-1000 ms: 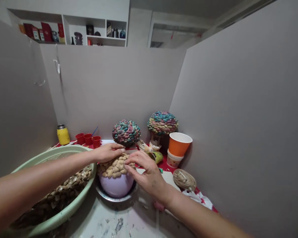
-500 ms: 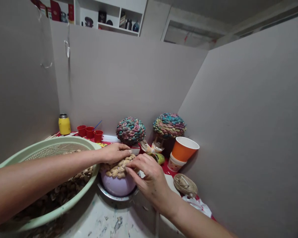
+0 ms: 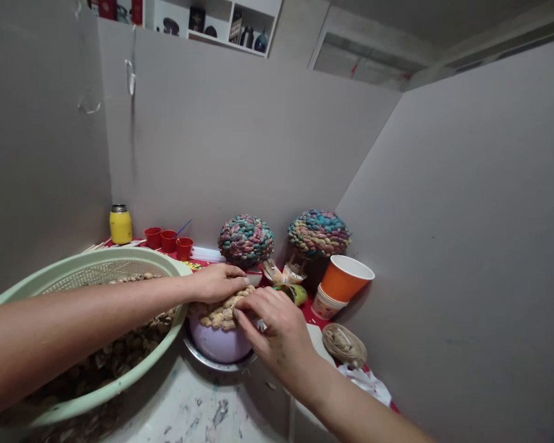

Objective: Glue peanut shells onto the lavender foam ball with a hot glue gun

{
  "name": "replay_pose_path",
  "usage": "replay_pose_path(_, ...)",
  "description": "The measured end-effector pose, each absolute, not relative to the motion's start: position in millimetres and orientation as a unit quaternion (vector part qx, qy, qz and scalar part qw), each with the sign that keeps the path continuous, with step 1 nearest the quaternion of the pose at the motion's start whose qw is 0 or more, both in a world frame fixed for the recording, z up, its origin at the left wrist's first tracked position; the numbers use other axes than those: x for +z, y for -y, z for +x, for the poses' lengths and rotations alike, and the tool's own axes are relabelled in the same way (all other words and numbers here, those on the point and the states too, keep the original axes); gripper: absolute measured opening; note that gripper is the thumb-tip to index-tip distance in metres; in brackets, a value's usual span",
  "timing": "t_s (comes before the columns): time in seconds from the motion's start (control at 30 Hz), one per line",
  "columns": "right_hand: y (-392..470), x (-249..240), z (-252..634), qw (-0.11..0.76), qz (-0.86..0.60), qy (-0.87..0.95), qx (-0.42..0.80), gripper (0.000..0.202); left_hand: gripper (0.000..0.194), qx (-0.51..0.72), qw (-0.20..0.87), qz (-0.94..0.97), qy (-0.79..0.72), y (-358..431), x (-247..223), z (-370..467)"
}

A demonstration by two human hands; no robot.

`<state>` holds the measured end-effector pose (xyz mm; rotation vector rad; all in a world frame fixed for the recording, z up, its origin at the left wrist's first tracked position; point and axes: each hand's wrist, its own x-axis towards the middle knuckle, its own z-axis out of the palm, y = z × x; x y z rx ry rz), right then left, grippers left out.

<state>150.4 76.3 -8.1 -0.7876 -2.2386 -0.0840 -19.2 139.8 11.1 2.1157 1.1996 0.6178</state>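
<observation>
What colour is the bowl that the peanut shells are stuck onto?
The upturned bowl is pale purple, seen best in the head view.

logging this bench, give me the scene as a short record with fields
left hand: on tan, peanut-shaped shells topping a round lilac form
right hand: fingertips at those shells, grip unclear
base: round shiny metal bowl under the form
left: pale green oval plastic basket, loose shells
back: two multicoloured, bumpy domes
right: orange bucket atop patterned paper cups

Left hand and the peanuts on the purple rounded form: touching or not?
Touching. The head view shows the left hand laid over the peanuts, with no gap visible along its lower edge.
</observation>
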Motion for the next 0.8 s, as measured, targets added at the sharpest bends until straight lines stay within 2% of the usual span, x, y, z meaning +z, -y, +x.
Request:
replay_pose_path(0.23, -76.1, -10.1, 148.3, 0.367, -0.314, 0.873, -0.064, 0.008, 0.047, 0.237, 0.311, 0.804, -0.449, -138.6, 11.6, -17.7)
replay_pose_path(0.57, -76.8, -13.1, 151.5, 0.394, -0.292, 0.87, -0.046, 0.007, 0.044, 0.242, 0.309, 0.802, -0.451, -136.6, 12.6, -18.5)
replay_pose_path(0.8, -73.0, -10.8, 152.4, 0.397, -0.289, 0.87, -0.032, 0.015, 0.047, 0.242, 0.309, 0.805, -0.445, -132.6, 17.5, -18.2)
